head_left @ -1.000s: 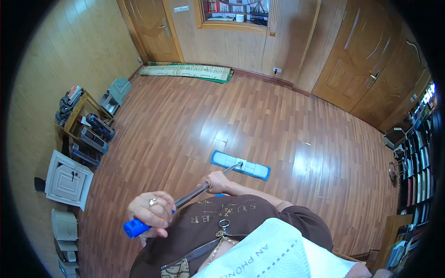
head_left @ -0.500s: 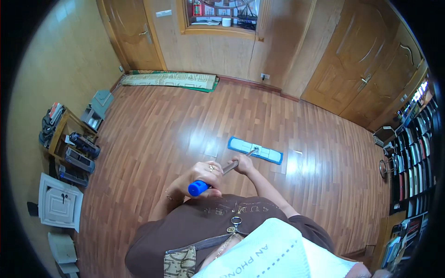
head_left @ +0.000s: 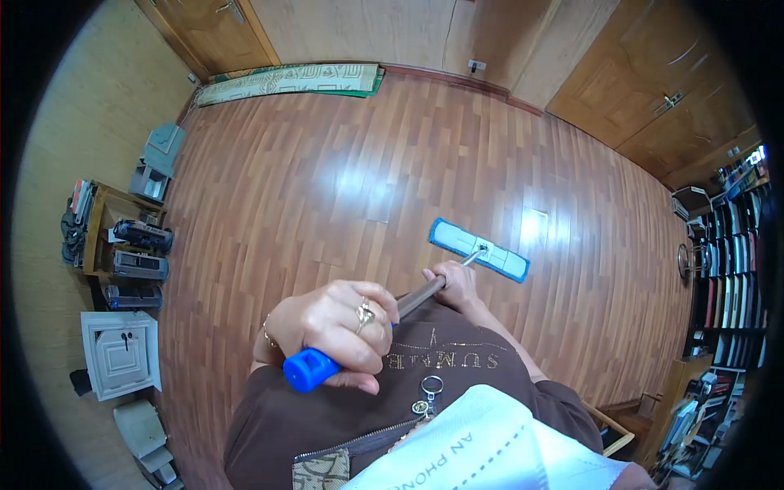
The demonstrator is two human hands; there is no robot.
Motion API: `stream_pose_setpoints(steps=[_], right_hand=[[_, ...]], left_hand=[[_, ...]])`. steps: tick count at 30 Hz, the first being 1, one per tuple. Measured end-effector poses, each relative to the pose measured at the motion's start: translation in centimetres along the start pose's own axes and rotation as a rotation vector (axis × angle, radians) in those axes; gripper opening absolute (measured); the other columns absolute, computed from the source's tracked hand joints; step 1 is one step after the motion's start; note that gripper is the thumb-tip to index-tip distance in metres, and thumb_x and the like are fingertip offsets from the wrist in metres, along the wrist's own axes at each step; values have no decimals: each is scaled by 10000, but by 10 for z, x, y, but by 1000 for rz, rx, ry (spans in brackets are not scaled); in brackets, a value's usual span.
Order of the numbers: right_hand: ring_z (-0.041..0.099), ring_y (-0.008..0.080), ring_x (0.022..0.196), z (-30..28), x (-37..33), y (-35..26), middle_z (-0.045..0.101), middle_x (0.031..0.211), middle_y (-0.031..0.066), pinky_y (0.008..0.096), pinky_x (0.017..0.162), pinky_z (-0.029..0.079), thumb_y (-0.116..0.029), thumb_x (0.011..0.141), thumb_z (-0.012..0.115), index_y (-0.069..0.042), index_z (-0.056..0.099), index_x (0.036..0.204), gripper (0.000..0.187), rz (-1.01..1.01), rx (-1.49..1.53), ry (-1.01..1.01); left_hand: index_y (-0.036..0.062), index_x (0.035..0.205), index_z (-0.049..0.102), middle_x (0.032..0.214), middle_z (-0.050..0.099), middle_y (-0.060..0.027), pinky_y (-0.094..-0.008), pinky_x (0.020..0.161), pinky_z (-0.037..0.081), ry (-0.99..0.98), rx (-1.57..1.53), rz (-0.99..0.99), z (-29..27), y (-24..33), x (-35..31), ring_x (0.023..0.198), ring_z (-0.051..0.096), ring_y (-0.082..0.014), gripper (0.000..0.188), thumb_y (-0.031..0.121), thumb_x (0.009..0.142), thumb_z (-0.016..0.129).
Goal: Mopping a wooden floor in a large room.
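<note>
A flat mop (head_left: 479, 248) with a long blue-edged head lies on the wooden floor ahead of me, its head tilted down toward the right. Its metal pole runs back toward my chest and ends in a blue grip (head_left: 310, 370). My left hand (head_left: 343, 327), wearing a ring and a bracelet, is closed round the pole's upper end just by the blue grip. Lower on the pole, my right hand (head_left: 454, 284) is wrapped round it, nearer the mop head. My palms and some fingers are hidden.
A rolled patterned mat (head_left: 290, 84) lies along the far wall. Speakers and a wooden shelf (head_left: 102, 229) line the left wall, with a white cabinet (head_left: 122, 357) nearer. Black shelving (head_left: 731, 269) with files stands at the right, and wooden double doors (head_left: 653, 90) at the far right.
The mop head has shifted right and slightly nearer. My left hand and the blue grip have moved left and closer to me; my right hand has moved right. The view has tipped downward.
</note>
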State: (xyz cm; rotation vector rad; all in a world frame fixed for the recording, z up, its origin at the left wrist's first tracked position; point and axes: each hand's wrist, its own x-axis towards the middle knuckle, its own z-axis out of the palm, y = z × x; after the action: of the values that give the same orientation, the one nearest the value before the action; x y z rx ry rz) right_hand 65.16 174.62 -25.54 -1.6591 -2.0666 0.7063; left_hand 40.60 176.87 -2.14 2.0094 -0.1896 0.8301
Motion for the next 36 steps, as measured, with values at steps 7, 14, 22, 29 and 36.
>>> stream_pose_setpoints(steps=[7,14,22,29,36], right_hand=[[616,313,671,-3,70,61,602,643,111,462,581,479,-293,831,655,-99,574,601,312,-114,-59,167],[622,317,789,-48,184,162,637,743,106,457,670,506,-334,840,667,-101,627,660,297,-5,-70,123],[637,330,862,-91,286,196,669,801,115,462,729,507,-381,852,641,-115,687,751,288,-43,-97,-34],[632,352,822,-107,332,135,666,787,123,475,692,497,-420,887,598,-108,680,747,352,-256,43,-179],[624,328,881,-101,390,152,653,844,85,447,712,497,-383,876,615,-107,664,780,297,-385,192,-228]], left_hand=[[70,684,584,679,560,-28,-457,852,453,25,56,-41,-20,-61,18,653,600,-203,207,118,806,744],[71,761,661,786,646,-39,-455,963,416,59,116,-256,-63,-169,69,807,650,-197,131,130,784,776],[82,738,636,759,663,-29,-408,951,438,209,208,-349,-122,-218,128,770,665,-192,136,122,784,757],[62,648,601,611,622,-40,-411,786,521,228,363,-196,-163,-187,170,626,670,-186,196,151,747,745],[67,712,618,625,569,-14,-364,732,533,186,471,-151,-160,-231,193,604,619,-162,187,136,699,792]])
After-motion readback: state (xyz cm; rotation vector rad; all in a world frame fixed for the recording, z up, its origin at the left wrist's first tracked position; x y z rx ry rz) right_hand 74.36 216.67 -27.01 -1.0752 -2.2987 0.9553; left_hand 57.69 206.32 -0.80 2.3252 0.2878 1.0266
